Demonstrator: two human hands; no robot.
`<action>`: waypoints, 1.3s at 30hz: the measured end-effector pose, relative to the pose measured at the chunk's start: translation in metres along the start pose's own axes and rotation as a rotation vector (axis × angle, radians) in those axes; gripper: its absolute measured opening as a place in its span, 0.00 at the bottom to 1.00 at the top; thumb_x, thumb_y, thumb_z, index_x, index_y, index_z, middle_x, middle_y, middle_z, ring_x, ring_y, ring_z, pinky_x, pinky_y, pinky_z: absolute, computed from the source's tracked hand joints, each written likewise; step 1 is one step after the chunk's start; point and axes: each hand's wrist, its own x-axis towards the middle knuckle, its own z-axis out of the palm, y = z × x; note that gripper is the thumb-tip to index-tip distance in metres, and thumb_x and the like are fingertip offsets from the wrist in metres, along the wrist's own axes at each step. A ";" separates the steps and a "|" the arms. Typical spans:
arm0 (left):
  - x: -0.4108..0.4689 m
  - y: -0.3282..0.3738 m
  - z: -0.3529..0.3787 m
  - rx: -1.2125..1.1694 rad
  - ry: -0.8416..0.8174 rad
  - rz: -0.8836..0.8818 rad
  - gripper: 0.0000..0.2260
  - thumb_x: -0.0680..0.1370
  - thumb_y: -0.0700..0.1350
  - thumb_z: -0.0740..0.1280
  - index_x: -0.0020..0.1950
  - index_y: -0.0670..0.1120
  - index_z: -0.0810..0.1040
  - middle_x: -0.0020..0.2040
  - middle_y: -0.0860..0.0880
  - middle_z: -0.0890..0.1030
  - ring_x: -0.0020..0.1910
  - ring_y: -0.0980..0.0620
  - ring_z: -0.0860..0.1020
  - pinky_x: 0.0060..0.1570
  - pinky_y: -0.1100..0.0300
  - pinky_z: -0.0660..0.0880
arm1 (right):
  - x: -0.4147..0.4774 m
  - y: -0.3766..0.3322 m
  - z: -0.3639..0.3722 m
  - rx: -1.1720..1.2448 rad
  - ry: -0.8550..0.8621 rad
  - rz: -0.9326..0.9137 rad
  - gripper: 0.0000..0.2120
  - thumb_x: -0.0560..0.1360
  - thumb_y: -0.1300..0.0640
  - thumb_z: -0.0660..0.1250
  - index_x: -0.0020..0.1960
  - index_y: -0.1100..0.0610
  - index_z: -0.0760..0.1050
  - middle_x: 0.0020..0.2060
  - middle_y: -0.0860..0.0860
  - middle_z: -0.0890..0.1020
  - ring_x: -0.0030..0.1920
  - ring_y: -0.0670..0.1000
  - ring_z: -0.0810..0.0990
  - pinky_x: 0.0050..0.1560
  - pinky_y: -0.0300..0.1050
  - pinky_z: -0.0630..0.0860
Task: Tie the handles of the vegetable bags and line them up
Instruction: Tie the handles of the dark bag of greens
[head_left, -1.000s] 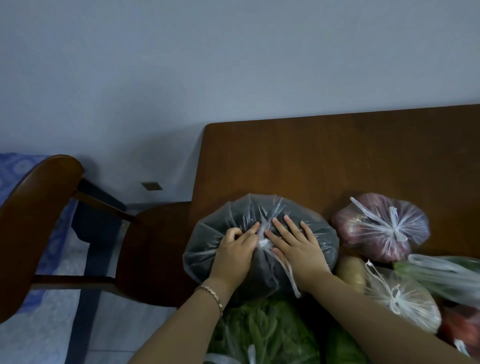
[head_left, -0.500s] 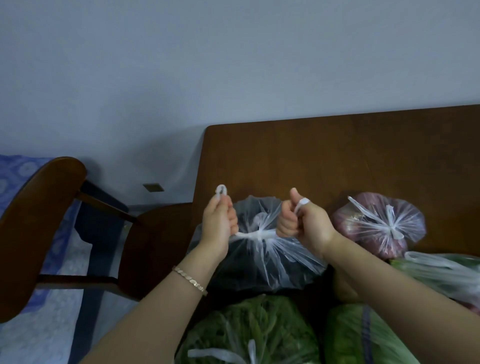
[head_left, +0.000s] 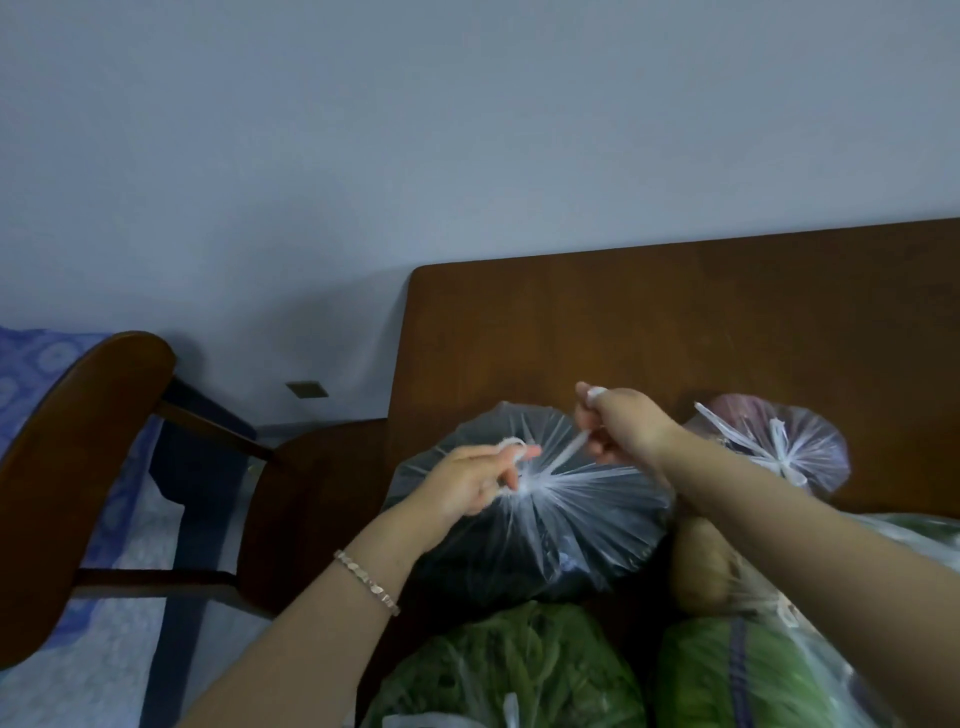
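A clear plastic bag of dark vegetables (head_left: 535, 540) lies near the left edge of the brown wooden table (head_left: 649, 322). Its two white handles meet in a knot at the bag's top. My left hand (head_left: 467, 480) pinches one handle end just left of the knot. My right hand (head_left: 621, 428) grips the other handle end, raised up and to the right, so the strip runs taut down to the knot. A tied bag of reddish vegetables (head_left: 774, 441) sits to the right.
A bag of green beans (head_left: 514, 670) and another green bag (head_left: 753, 670) lie at the near edge. A potato bag (head_left: 701, 566) sits under my right forearm. A wooden chair (head_left: 78, 467) stands left of the table, beside a blue patterned cloth (head_left: 31, 374).
Both hands first rested flat on the bag, then pulled the handles apart sideways. Now my left hand has dropped to the knot and my right hand has moved right and up with its handle.
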 end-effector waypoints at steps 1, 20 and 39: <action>-0.002 0.002 0.005 0.061 -0.080 -0.011 0.16 0.80 0.46 0.56 0.36 0.44 0.75 0.26 0.46 0.72 0.16 0.61 0.57 0.25 0.67 0.56 | -0.002 -0.006 0.005 0.043 -0.047 0.023 0.18 0.80 0.54 0.51 0.33 0.54 0.66 0.27 0.51 0.68 0.27 0.49 0.68 0.27 0.39 0.66; -0.012 0.007 0.026 -0.475 0.376 0.029 0.15 0.82 0.44 0.54 0.38 0.44 0.73 0.36 0.49 0.74 0.25 0.58 0.67 0.34 0.66 0.69 | -0.013 0.065 0.061 -0.221 0.053 -0.394 0.13 0.77 0.60 0.60 0.36 0.48 0.74 0.32 0.45 0.75 0.32 0.39 0.72 0.35 0.28 0.69; 0.003 0.018 0.023 0.176 0.347 0.165 0.09 0.80 0.46 0.57 0.54 0.45 0.74 0.36 0.50 0.76 0.38 0.53 0.76 0.46 0.58 0.75 | -0.012 0.066 0.067 -0.068 -0.083 -0.160 0.12 0.76 0.56 0.63 0.35 0.59 0.75 0.26 0.50 0.71 0.25 0.45 0.67 0.28 0.36 0.65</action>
